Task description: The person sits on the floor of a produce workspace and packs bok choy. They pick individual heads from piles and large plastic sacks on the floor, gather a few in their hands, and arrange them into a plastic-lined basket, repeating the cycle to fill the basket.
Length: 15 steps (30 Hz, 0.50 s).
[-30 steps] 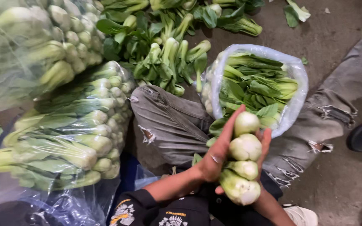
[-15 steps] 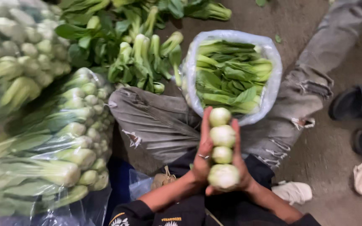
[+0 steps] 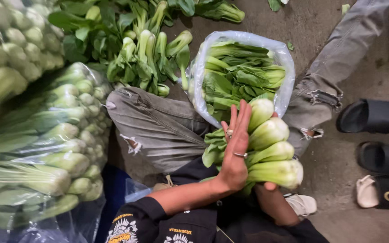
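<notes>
Left hand (image 3: pixel 236 148), fingers flat and spread, pressed against the near-left side of a stack of four pale green bok choy heads (image 3: pixel 271 146). Right hand (image 3: pixel 270 185) mostly hidden beneath, cupping the stack from below. Held above the lap in grey ripped jeans (image 3: pixel 167 128). Just beyond, an open clear plastic bag of leafy greens (image 3: pixel 241 74). Black sandals (image 3: pixel 374 135) at right.

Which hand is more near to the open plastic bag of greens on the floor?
Left. The left hand presses flat on the bok choy stack, fingertips just below the open plastic bag; the right hand is under the stack, mostly hidden, farther.
</notes>
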Motion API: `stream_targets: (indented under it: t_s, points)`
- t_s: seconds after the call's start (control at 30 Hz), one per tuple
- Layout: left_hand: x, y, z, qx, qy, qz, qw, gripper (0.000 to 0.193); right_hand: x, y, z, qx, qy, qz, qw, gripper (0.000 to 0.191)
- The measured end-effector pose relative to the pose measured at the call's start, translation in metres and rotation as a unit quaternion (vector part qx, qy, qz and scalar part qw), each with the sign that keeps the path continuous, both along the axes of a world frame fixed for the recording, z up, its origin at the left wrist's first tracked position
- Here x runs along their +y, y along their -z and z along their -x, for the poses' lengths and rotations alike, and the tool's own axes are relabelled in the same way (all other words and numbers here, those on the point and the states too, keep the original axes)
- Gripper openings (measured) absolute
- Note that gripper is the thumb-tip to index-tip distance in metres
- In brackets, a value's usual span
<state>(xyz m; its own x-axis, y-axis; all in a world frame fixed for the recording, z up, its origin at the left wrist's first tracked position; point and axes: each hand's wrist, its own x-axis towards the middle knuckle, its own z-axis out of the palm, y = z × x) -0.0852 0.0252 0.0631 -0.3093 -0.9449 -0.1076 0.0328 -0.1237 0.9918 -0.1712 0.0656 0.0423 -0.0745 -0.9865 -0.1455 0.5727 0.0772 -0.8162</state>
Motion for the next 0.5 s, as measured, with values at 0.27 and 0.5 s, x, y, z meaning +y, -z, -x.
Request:
stream_targets:
  t_s: [0.27, 0.5]
  points:
    - [0.005, -0.016, 0.004, -0.238, 0.080, 0.158, 0.955, 0.112, -0.024, 0.010, 0.001, 0.028, -0.048, -0.019, 0.998, 0.138]
    - [0.019, -0.007, 0.018, -0.370, 0.186, 0.281, 0.866, 0.099, -0.019, 0.015, 0.049, 0.076, 0.036, -0.057, 0.995, 0.134]
